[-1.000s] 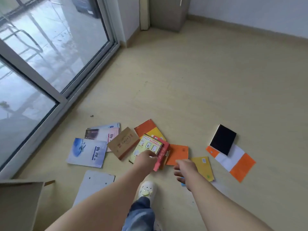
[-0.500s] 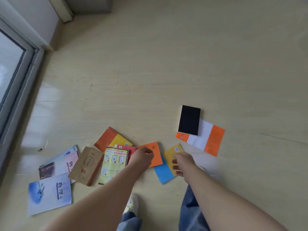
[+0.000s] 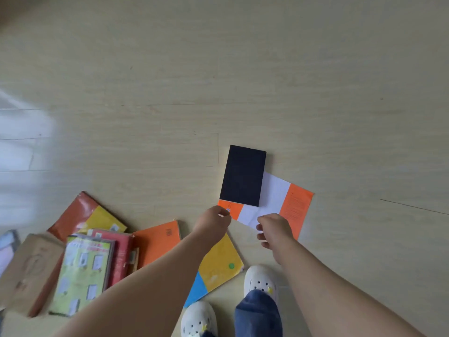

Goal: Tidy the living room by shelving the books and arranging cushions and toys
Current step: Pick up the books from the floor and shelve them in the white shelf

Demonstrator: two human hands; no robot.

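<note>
An orange and white book (image 3: pixel 296 205) lies open-faced on the wooden floor, and a black book (image 3: pixel 243 176) rests on its far left part. My left hand (image 3: pixel 213 222) is at its near orange corner with the fingers curled; whether it pinches the cover is hidden. My right hand (image 3: pixel 274 227) is at the white middle's near edge, fingers loosely curled, holding nothing I can see. A yellow and blue book (image 3: pixel 218 261) lies under my left forearm.
A loose pile lies to the left: an orange book (image 3: pixel 158 242), a red book (image 3: pixel 121 251), a green and yellow book (image 3: pixel 82 271), a brown book (image 3: pixel 29 268) and an orange and yellow book (image 3: pixel 85 215). My white shoes (image 3: pixel 260 278) stand just below the hands.
My left hand let go of the green and yellow book on the pile. Both hands moved right to the orange and white book, and the view swung right, away from the window.
</note>
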